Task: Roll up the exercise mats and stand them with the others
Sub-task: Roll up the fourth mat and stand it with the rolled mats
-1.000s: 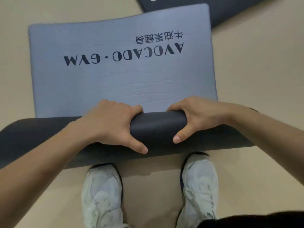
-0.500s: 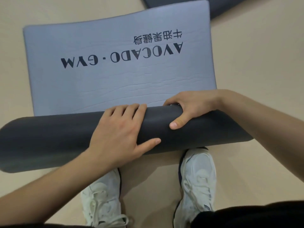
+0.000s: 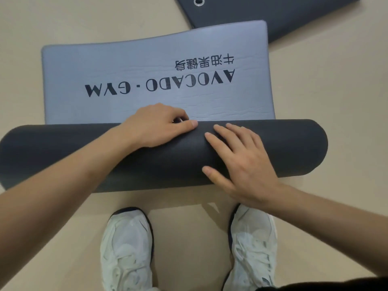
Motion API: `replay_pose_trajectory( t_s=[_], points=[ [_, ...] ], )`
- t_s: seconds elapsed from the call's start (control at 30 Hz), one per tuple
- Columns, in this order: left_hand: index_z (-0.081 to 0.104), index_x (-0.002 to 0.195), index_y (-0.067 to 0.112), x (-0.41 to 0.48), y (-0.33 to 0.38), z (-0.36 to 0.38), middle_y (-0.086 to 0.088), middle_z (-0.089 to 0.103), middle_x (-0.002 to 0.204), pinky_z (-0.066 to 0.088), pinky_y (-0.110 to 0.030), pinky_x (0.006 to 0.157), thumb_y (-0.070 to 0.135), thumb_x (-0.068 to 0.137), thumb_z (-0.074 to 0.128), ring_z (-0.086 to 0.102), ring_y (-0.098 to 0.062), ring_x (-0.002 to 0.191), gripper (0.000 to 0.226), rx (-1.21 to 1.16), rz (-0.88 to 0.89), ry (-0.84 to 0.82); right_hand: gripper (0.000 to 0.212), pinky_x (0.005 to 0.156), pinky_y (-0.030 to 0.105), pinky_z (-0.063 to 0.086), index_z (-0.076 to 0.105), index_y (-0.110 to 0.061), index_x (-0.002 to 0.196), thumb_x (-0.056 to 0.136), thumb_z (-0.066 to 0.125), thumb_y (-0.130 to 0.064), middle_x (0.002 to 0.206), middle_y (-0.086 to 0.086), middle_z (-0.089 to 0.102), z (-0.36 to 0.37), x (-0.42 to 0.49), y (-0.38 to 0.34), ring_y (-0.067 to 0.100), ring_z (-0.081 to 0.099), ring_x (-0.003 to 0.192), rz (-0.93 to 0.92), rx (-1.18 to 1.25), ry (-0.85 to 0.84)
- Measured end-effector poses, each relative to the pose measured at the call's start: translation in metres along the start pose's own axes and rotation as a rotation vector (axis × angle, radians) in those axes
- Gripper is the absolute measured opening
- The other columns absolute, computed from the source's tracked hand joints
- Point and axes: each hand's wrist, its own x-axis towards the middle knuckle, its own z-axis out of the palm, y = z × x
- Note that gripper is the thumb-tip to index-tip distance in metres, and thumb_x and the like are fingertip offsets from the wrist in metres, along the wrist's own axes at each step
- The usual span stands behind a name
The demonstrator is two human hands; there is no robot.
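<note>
Mat (image 3: 294, 148) lying part-rolled on floor (image 3: 336, 101) by the shoes (image 3: 128, 244); left hand (image 3: 159, 127) curling fingers over the roll's far side, right hand (image 3: 243, 158) pressing flat, fingers spread, with uneven central pressure likely risking a skewed, loosening roll.

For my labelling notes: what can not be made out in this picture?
Head view:
Left hand: fingertips tucked over the rolled mat, hidden by the knuckles.
Second dark mat: cut off by the top edge.
Shoes: heels cut off by the bottom edge.
The standing mats: out of view.
</note>
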Motion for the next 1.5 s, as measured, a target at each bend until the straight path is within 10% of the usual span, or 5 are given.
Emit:
replay_pose_trajectory(
  t_s=[0.47, 0.7, 1.0, 1.27, 1.5],
  points=[
    [0.069, 0.13, 0.012, -0.062, 0.026, 0.037, -0.004, 0.067, 0.133, 0.045, -0.044, 0.101, 0.04, 0.093, 0.062, 0.062, -0.028, 0.123, 0.048, 0.098, 0.236, 0.778, 0.071, 0.112, 0.042, 0.035, 0.046, -0.024, 0.152, 0.099, 0.027, -0.068, 0.15, -0.002, 0.054, -0.003, 0.068, 0.039, 0.022, 0.049, 0.134, 0.016, 0.001, -0.16],
    [0.053, 0.15, 0.009, -0.043, 0.006, 0.064, -0.017, 0.049, 0.156, 0.033, -0.058, 0.119, 0.053, 0.096, 0.055, 0.047, -0.037, 0.144, 0.07, 0.473, 0.225, 0.727, 0.065, 0.104, 0.041, 0.045, 0.053, -0.026, 0.146, 0.098, 0.039, -0.068, 0.143, -0.005, 0.058, -0.018, 0.116, 0.063, 0.016, 0.051, 0.128, 0.11, 0.207, -0.215],
    [0.056, 0.146, 0.018, 0.01, 0.006, -0.019, -0.006, 0.062, 0.144, 0.04, -0.044, 0.108, 0.061, 0.099, 0.035, 0.058, -0.03, 0.128, 0.067, 0.457, 0.158, 0.6, 0.053, 0.102, 0.044, 0.042, 0.068, -0.009, 0.128, 0.097, 0.059, -0.051, 0.13, 0.009, 0.067, -0.025, 0.082, 0.087, 0.03, 0.06, 0.118, 0.013, -0.025, 0.404],
    [0.075, 0.112, 0.019, 0.048, 0.002, -0.066, 0.001, 0.075, 0.112, 0.05, -0.04, 0.079, 0.043, 0.098, 0.055, 0.068, -0.027, 0.103, 0.034, 0.34, 0.329, 0.802, 0.073, 0.118, 0.054, 0.026, 0.042, -0.019, 0.151, 0.101, 0.021, -0.068, 0.146, 0.005, 0.052, -0.021, 0.107, 0.104, 0.03, 0.048, 0.133, 0.168, -0.25, 0.089],
    [0.045, 0.155, 0.02, 0.046, 0.009, -0.008, -0.011, 0.04, 0.163, 0.025, -0.053, 0.124, 0.053, 0.097, 0.053, 0.035, -0.034, 0.151, 0.068, 0.525, 0.231, 0.748, 0.078, 0.11, 0.048, 0.035, 0.039, -0.028, 0.154, 0.095, 0.022, -0.076, 0.148, 0.001, 0.053, -0.043, 0.173, 0.144, 0.027, 0.047, 0.134, 0.172, -0.037, -0.042]
  ],
)
